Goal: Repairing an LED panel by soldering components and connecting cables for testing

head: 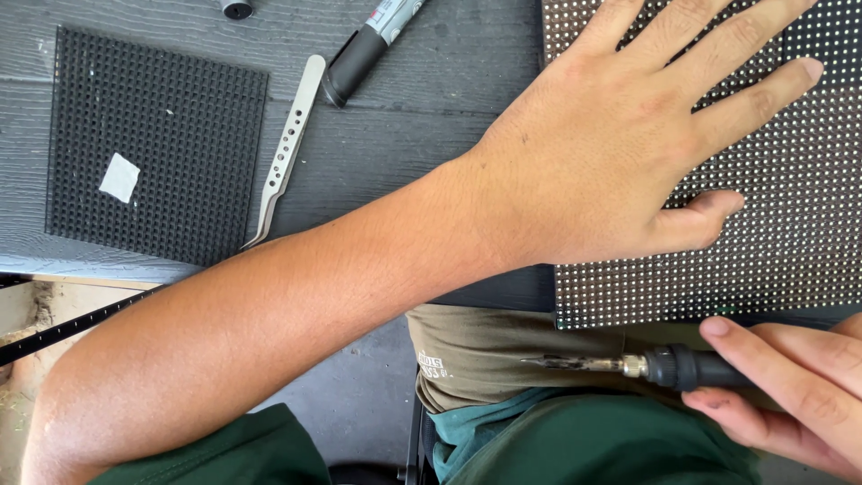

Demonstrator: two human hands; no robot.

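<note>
My left hand point(628, 135) lies flat, fingers spread, on a black panel covered in rows of small dots point(790, 242) at the right of the dark table. My left forearm crosses the view from the lower left. My right hand point(790, 395) at the lower right grips the black handle of a soldering iron point(646, 365). Its metal tip points left, below the panel's near edge and above my lap.
A black square grid mask point(157, 144) with a white sticker lies at the left. Metal tweezers point(285, 148) and a black-and-grey marker point(368, 45) lie between it and the panel. A small dark cap point(237, 9) sits at the top edge.
</note>
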